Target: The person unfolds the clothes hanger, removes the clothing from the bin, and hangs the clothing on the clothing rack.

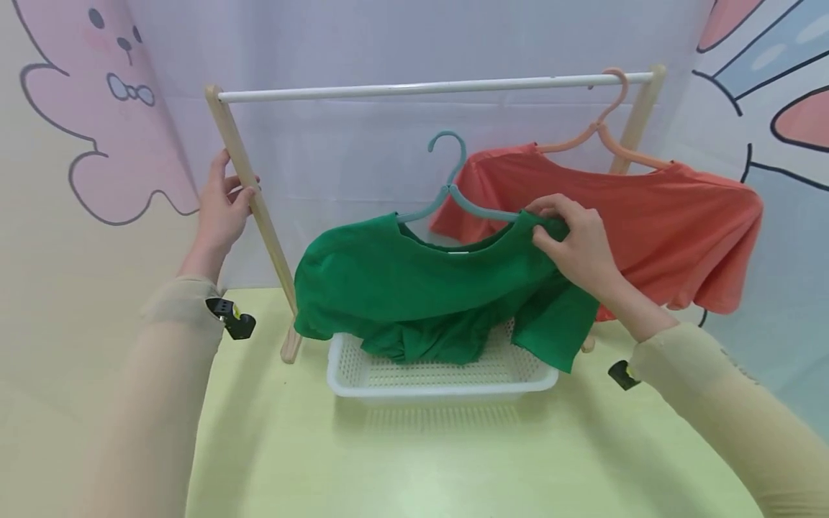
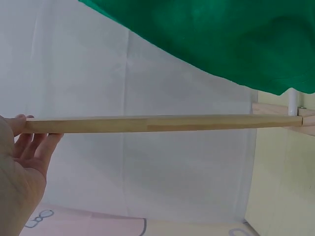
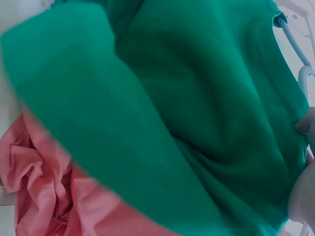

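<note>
My left hand (image 1: 222,208) grips the left wooden post (image 1: 249,176) of a clothes rack, thumb on one side and fingers on the other; the left wrist view shows the same hand (image 2: 27,169) around the post. With my right hand (image 1: 579,248) I pinch the shoulder of a green T-shirt (image 1: 414,288), which hangs on a blue-green hanger (image 1: 482,211). This hanger's hook shows below the white rod (image 1: 388,90), apart from it. In the right wrist view green cloth (image 3: 147,108) fills most of the picture, with the hand partly cut off at the edge.
A coral T-shirt (image 1: 673,216) on an orange hanger (image 1: 599,128) hangs from the rod's right end, behind the green one. Below stands a white perforated basket (image 1: 447,391) on the light yellow table (image 1: 440,460). Pale curtains with cartoon figures surround the rack.
</note>
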Action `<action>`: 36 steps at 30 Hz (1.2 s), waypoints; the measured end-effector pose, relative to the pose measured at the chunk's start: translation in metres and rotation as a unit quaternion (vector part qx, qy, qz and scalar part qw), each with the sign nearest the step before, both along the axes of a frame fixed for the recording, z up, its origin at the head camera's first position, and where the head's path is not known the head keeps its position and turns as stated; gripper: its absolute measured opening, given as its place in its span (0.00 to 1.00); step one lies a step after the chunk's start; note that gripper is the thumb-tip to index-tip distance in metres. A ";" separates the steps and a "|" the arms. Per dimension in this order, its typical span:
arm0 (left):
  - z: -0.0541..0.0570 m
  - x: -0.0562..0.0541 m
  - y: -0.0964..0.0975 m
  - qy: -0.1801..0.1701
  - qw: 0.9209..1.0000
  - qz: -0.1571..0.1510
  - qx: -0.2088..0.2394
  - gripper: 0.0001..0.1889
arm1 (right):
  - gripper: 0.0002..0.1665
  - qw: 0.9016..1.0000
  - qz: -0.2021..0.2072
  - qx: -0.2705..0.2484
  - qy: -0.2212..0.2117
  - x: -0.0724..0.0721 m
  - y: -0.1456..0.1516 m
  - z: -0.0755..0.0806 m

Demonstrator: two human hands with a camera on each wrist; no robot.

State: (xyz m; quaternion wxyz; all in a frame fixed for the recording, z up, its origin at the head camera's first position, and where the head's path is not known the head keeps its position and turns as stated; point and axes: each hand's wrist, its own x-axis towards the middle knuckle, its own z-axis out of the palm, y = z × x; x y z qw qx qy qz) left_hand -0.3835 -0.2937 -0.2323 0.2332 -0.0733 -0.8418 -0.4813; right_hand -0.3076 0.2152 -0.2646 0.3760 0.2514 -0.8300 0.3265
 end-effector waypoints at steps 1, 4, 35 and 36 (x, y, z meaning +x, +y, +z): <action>0.000 0.000 0.001 0.002 1.000 0.000 0.001 0.36 | 0.13 1.000 -0.004 0.003 0.005 -0.001 -0.001 0.001; 0.000 -0.001 0.002 0.008 1.000 0.002 0.001 0.35 | 0.12 0.999 -0.027 0.027 0.020 -0.006 -0.003 0.004; -0.010 -0.004 -0.004 0.027 0.999 0.012 0.014 0.33 | 0.18 0.993 -0.093 0.042 0.055 -0.057 -0.035 0.051; -0.010 -0.005 -0.004 0.027 0.999 0.011 0.017 0.33 | 0.18 0.993 -0.093 0.046 0.050 -0.058 -0.035 0.051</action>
